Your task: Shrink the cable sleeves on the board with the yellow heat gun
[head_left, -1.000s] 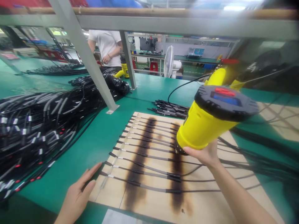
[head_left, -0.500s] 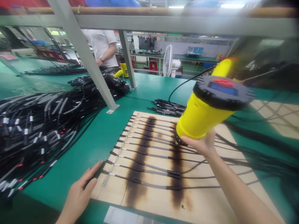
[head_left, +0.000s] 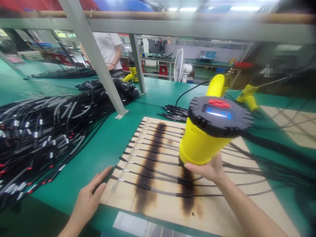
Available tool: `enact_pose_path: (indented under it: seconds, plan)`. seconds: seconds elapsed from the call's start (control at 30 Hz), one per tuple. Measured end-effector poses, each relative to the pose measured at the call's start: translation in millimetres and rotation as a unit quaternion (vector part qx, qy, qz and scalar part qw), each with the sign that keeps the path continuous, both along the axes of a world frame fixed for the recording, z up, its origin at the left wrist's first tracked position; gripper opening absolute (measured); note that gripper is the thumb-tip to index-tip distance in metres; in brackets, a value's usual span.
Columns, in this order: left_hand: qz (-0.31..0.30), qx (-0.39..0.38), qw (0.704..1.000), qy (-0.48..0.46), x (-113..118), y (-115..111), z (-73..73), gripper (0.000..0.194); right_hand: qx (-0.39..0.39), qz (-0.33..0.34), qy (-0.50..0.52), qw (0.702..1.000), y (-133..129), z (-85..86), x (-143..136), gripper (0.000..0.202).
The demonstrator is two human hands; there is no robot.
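Note:
My right hand (head_left: 211,169) grips a yellow heat gun (head_left: 206,141) with a black cap and a lit blue display. The gun stands upright, its lower end over the cables on a scorched wooden board (head_left: 168,214); its nozzle is hidden beneath the body. Several dark cables (head_left: 164,192) lie side by side across the board, with black and grey sleeves and white labels. Two dark burn bands run under them. At the board's left edge my left hand (head_left: 90,197) is open, fingers apart, fingertips close to the cable ends; whether they touch is unclear.
A large heap of black cables (head_left: 51,121) fills the left of the green table (head_left: 96,158). A grey metal post (head_left: 98,62) rises behind it. More cables (head_left: 172,112) lie behind the board. Beyond are a person (head_left: 110,49) and a white fan (head_left: 181,65).
The heat gun in my right hand has moved toward me and slightly left along the burn band. My left hand remains open by the board's edge. The view has shifted a little.

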State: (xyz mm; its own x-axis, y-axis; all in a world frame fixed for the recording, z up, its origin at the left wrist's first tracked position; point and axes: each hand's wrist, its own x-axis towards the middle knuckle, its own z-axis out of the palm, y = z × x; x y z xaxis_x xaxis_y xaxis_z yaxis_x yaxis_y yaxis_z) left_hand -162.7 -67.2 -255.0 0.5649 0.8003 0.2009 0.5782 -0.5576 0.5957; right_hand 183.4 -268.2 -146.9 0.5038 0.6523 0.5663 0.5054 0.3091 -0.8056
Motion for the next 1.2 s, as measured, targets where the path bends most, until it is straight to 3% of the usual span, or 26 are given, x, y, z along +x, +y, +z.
enact_pose_path:
  seconds: [0.17,0.33,0.53,0.73,0.87,1.0,1.2]
  plan:
    - [-0.001,-0.013,1.000,-0.008,1,-1,0.1,0.052,0.032,0.005,0.022,0.999,-5,-1.6,8,0.047]
    - [0.009,-0.015,1.000,-0.009,3,-2,2.8,0.055,0.032,0.085,0.113,0.989,-1,0.2,7,0.047]
    - [0.006,-0.015,1.000,-0.010,4,-1,1.6,0.054,0.002,-0.051,0.007,0.999,-9,-3.2,11,0.041]
    - [0.002,-0.003,1.000,-0.006,3,0,0.3,0.054,0.038,-0.031,-0.006,0.999,-7,3.1,11,0.043]
    - [0.002,-0.009,1.000,-0.003,3,-1,1.0,0.055,0.011,-0.045,-0.031,0.998,-9,1.1,12,0.034]
    - [0.000,-0.009,1.000,-0.007,4,-2,3.2,0.054,0.019,-0.073,0.011,0.997,-6,1.2,13,0.045]
    - [0.003,-0.003,1.000,0.002,4,-2,3.0,0.053,0.004,-0.042,0.009,0.999,-9,-1.2,14,0.041]
